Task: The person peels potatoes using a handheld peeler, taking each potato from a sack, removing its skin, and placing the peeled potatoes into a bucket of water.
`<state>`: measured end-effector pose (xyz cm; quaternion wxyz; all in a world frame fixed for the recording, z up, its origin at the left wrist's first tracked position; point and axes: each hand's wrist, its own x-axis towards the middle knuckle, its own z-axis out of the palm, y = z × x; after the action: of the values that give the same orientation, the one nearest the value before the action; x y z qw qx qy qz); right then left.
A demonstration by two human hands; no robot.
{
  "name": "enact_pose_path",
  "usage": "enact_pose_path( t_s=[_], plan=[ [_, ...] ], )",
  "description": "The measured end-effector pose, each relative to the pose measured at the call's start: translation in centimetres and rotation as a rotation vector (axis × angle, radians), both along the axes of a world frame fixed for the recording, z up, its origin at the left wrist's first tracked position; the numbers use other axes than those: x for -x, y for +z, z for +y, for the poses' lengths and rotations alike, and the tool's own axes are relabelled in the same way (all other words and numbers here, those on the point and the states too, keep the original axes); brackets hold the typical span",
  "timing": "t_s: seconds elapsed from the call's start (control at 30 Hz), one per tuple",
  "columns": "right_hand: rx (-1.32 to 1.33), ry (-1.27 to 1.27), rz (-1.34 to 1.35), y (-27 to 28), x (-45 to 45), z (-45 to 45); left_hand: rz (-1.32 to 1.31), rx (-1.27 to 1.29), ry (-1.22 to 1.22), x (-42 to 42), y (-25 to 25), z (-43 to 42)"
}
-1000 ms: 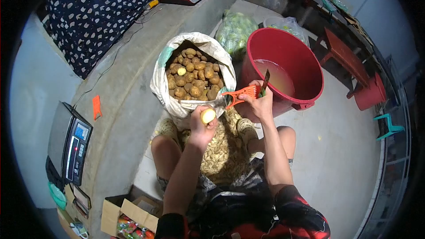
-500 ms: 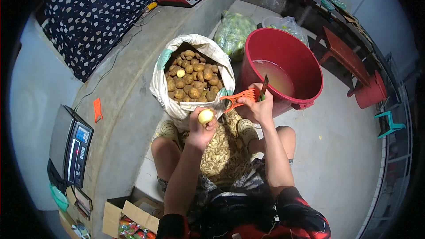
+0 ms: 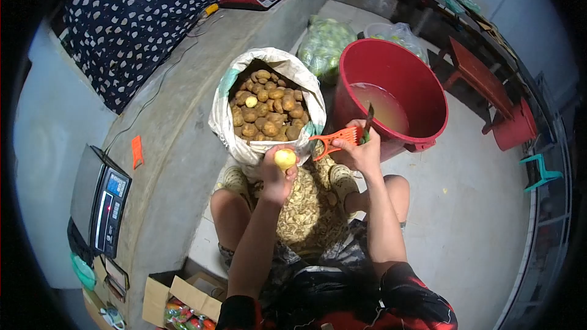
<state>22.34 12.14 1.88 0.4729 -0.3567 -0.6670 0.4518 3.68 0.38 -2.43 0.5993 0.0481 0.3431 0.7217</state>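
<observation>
My left hand is closed around a peeled yellow potato, in front of the sack's lower edge. To its right, my right hand grips an orange peeler, its open-framed end pointing left toward the potato. A knife with a dark blade and a green part at its handle sticks up from the same hand. Beyond both hands stands a white sack of unpeeled brown potatoes, with one pale peeled spot among them. Peelings lie heaped between my feet.
A large red tub with cloudy water stands right of the sack. Behind are plastic bags of green vegetables. On the concrete ledge at left lie another orange peeler and a scale. A cardboard box sits lower left.
The potato has turned slightly in my left hand. My right hand and the peeler have shifted a little to the right, away from the potato.
</observation>
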Motion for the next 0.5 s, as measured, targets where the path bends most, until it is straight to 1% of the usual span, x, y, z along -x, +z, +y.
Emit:
enact_pose_path(
  t_s=[0.07,0.13,0.17,0.2,0.23,0.3,0.33,0.37,0.43,0.47,0.5],
  plan=[
    [0.063,0.069,0.013,0.2,0.6,-1.0,0.018,0.023,0.018,-0.5,0.1,0.3],
    [-0.005,0.097,-0.094,0.0,1.2,-1.7,0.037,0.048,0.036,-1.3,0.2,0.7],
    [-0.039,0.119,-0.139,0.0,1.4,-2.0,0.189,0.108,0.077,-1.9,0.3,0.9],
    [-0.201,0.069,-0.281,1.2,1.5,-2.3,0.342,0.167,0.119,-2.2,0.4,1.0],
    [-0.198,0.067,-0.279,1.2,1.3,-1.6,0.344,0.170,0.115,-2.1,0.5,0.9],
    [-0.253,-0.219,-0.232,0.6,0.1,0.6,0.251,0.102,0.068,-1.8,0.6,0.5],
    [-0.142,-0.254,-0.068,0.7,-0.3,1.4,0.282,0.080,0.071,-1.9,0.6,0.5],
    [-0.094,-0.220,-0.106,0.8,-1.2,1.9,0.288,0.075,0.073,-1.7,0.5,0.6],
    [-0.217,-0.223,-0.210,1.0,-1.9,1.9,0.238,0.034,0.029,-1.6,0.1,0.7],
    [-0.221,-0.226,-0.206,1.0,-2.2,1.7,0.232,0.007,-0.012,-1.7,-0.1,0.7],
    [-0.116,-0.166,-0.110,1.2,-2.6,1.5,0.237,0.001,-0.014,-1.8,0.0,1.3]
  ],
)
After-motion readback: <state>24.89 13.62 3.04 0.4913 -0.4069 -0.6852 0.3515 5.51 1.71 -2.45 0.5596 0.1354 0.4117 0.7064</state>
